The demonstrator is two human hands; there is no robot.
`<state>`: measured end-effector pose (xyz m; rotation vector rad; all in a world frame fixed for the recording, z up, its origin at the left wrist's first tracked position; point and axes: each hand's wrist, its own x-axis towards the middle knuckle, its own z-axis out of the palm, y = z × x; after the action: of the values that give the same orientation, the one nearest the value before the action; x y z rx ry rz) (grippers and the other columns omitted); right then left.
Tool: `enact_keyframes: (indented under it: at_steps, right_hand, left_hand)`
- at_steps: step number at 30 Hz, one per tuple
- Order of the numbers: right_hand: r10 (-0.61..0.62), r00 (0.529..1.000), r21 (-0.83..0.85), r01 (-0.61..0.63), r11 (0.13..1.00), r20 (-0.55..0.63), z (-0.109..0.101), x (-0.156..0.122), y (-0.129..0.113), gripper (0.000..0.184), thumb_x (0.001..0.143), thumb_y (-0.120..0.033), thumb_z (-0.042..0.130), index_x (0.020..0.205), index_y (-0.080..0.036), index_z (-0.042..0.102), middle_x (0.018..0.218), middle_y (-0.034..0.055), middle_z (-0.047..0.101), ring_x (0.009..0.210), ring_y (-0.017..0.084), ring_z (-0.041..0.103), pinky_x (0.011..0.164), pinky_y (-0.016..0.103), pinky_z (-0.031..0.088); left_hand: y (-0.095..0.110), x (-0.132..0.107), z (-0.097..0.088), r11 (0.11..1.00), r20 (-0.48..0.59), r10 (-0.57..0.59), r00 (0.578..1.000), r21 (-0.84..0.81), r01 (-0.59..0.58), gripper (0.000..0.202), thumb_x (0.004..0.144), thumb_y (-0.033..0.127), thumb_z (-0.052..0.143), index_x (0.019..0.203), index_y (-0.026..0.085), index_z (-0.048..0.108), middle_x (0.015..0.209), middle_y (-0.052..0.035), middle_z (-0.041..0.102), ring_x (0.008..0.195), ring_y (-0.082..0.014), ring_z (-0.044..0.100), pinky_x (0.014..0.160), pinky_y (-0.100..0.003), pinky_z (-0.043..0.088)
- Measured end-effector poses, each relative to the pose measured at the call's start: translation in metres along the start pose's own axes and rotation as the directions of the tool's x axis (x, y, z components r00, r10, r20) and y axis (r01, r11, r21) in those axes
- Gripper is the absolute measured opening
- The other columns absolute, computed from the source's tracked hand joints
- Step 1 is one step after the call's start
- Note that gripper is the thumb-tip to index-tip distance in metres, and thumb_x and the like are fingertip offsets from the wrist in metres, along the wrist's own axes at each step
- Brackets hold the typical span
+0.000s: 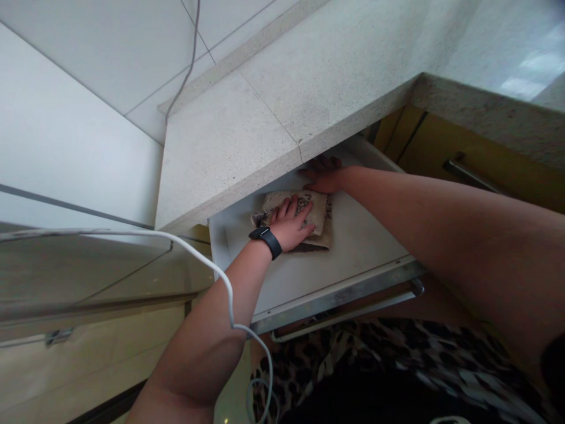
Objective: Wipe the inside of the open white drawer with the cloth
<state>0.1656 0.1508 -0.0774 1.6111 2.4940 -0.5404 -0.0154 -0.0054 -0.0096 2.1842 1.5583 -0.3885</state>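
A folded beige cloth [318, 227] with a dark pattern lies inside a pulled-out white drawer [353, 235]. Flat on top of the cloth rests my left hand [292, 224], its fingers spread and a black watch on the wrist. Farther back in the drawer, beside the cloth's far right corner, is my right hand [325, 175]. Its fingers reach out toward the underside of the countertop edge, apart from one another and with nothing visible in them. Shadow darkens those fingertips.
A speckled stone countertop [238, 135] overhangs the back of the drawer. A white cable [194, 250] hangs across my left forearm. The drawer's metal handle [348, 312] faces my body, and another cabinet handle [472, 174] is at the right. Tall white panels [75, 129] stand at the left.
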Motion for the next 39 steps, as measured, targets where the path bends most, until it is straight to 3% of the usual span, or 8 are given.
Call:
enact_keyframes:
  at_steps: [7, 18, 39]
  right_hand:
    - [-0.011, 1.000, 0.014, 0.011, 1.000, 0.010, -0.008, -0.010, -0.005, 0.081, 0.099, -0.065, 0.044, 0.173, -0.039, 0.024, 0.179, 0.0075, -0.003, 0.167, 0.043, 0.001, 0.131, 0.071, 0.004]
    - [-0.012, 1.000, -0.050, 0.013, 0.999, 0.019, -0.011, -0.009, -0.005, 0.086, 0.096, -0.074, 0.038, 0.173, -0.043, 0.020, 0.179, 0.0064, -0.001, 0.167, 0.045, 0.004, 0.131, 0.074, 0.009]
    - [-0.027, 1.000, -0.077, 0.027, 0.997, -0.004, -0.018, -0.017, -0.008, 0.085, 0.096, -0.072, 0.041, 0.173, -0.042, 0.022, 0.177, 0.0083, 0.008, 0.165, 0.047, 0.008, 0.129, 0.075, 0.014]
  left_hand:
    - [0.001, -0.002, -0.001, 1.000, 0.003, -0.003, 1.000, -0.001, 0.003, 0.076, 0.107, 0.057, 0.040, 0.176, 0.034, 0.018, 0.181, -0.0110, -0.003, 0.169, -0.0328, -0.004, 0.136, -0.056, 0.009]
    - [0.005, -0.002, -0.005, 1.000, 0.015, -0.020, 1.000, 0.014, 0.020, 0.075, 0.109, 0.055, 0.041, 0.176, 0.035, 0.016, 0.181, -0.0112, -0.004, 0.169, -0.0331, -0.005, 0.136, -0.056, 0.009]
    - [0.010, -0.005, -0.011, 0.998, 0.020, -0.041, 0.999, 0.039, 0.040, 0.076, 0.107, 0.053, 0.040, 0.176, 0.034, 0.016, 0.182, -0.0086, -0.002, 0.170, -0.0312, -0.003, 0.136, -0.056, 0.011]
